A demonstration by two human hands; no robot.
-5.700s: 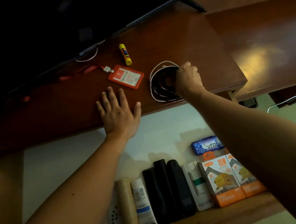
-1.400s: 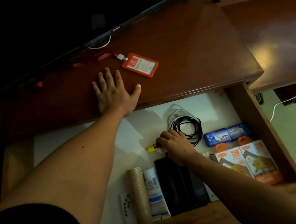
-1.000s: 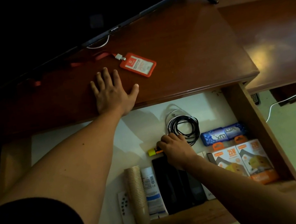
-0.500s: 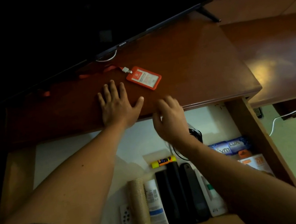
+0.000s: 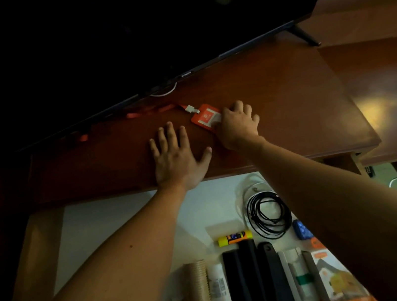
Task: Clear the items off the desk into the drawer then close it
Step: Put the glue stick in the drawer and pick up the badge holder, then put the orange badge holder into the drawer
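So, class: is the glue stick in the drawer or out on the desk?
In. The glue stick lies on the drawer's white floor, beside the coiled black cable.

The desk (image 5: 288, 99) was reddish-brown wood with a smooth, glossy finish that threw back a yellow glare on the right. The drawer (image 5: 105, 225) had a matt white floor and a plain wooden side wall. The badge (image 5: 204, 118) looked like smooth orange plastic, clipped by a small metal clasp to a red cloth lanyard (image 5: 149, 111). The screen (image 5: 147, 28) was dark and glossy in a thin black frame, probably plastic. In the drawer lay a thin black cable (image 5: 267, 213) with a rubbery sheen, a shiny yellow glue stick (image 5: 234, 238), ribbed brown paper cups (image 5: 198, 296) and printed card boxes (image 5: 340, 281).
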